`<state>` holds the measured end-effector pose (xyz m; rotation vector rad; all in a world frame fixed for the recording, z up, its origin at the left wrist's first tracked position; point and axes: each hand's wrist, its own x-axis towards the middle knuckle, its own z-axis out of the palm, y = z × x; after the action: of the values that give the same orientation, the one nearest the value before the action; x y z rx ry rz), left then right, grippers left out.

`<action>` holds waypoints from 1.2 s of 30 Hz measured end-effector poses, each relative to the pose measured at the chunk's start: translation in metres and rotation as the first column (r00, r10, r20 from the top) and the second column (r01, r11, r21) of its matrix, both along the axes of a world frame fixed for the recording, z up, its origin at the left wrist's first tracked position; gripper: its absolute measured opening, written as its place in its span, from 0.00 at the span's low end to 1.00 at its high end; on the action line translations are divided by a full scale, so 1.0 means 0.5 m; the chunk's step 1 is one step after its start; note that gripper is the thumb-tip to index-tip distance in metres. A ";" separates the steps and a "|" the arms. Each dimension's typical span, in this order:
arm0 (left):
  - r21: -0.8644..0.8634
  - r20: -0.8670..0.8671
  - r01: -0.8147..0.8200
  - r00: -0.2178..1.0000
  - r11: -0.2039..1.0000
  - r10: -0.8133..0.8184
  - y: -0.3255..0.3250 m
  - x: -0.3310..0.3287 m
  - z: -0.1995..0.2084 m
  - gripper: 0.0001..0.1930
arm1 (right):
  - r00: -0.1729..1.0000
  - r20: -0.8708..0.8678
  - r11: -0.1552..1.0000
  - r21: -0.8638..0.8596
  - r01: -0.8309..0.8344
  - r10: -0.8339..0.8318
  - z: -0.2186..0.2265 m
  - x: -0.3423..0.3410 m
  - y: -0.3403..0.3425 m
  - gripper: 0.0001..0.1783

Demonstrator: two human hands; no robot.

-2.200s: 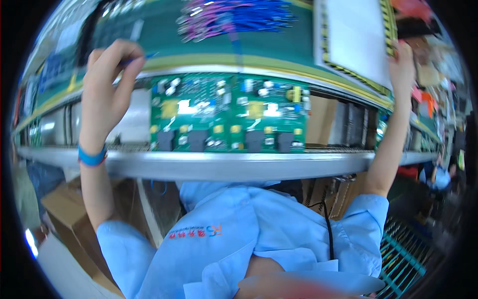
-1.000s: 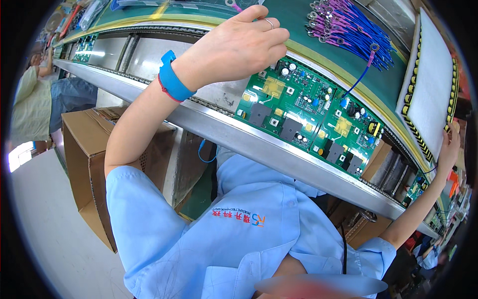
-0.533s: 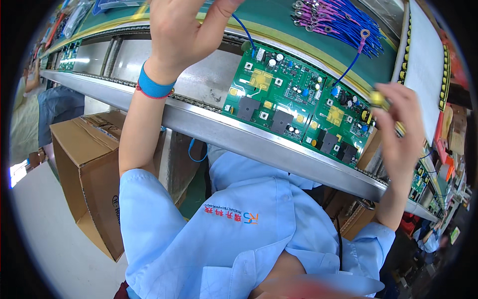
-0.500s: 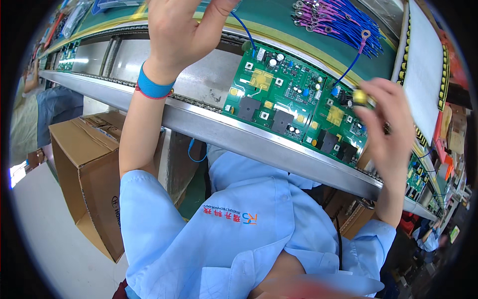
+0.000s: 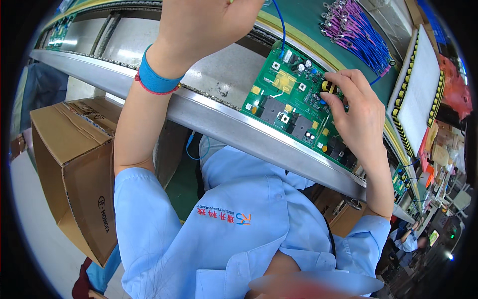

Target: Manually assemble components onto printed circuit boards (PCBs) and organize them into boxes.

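My right hand (image 5: 356, 104) is over the upper right part of a green circuit board (image 5: 271, 84), thumb and fingers closed on a small yellow-and-black component (image 5: 327, 85). That component is at the board's surface; whether it is seated cannot be told. My left hand (image 5: 209, 25) reaches past the top edge of the picture, above the rail, with its fingers out of sight. A blue wristband (image 5: 158, 74) circles that wrist. Near the board's upper left corner a blue wire (image 5: 284, 25) stands up. White, black and yellow parts cover the board.
The board lies on a conveyor with a metal front rail (image 5: 219, 114). Blue wires with pink sleeves and ring terminals (image 5: 356, 35) lie bundled on the green surface behind. A white panel with black-and-yellow edging (image 5: 418, 79) stands right. An open cardboard box (image 5: 84, 169) sits left.
My right hand has moved left and down to the board, bringing the yellow-and-black component with it. The whole view has shifted, and my left hand shows larger near the top.
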<state>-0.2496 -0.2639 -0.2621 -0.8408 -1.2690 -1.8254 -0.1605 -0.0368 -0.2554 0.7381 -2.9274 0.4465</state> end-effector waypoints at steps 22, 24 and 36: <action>-0.676 -0.583 -0.601 0.082 -0.427 0.808 -0.200 0.517 0.097 0.12 | 0.774 0.034 0.764 0.139 -0.630 0.632 -0.024 0.020 -0.176 0.12; -0.744 -0.603 -0.263 -0.133 -0.615 0.786 -0.249 0.615 0.113 0.14 | 0.790 0.080 0.758 0.236 -0.608 0.608 -0.040 0.008 -0.167 0.09; 0.006 0.852 0.691 -0.381 0.723 0.358 -0.297 0.673 -0.007 0.12 | 0.848 0.064 0.816 0.242 -0.524 0.526 -0.038 0.043 -0.037 0.06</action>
<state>0.0871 -0.4125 -0.2658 1.0128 -3.2515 -2.3192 -0.1389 -0.0551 -0.2745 1.5977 -2.7623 0.0960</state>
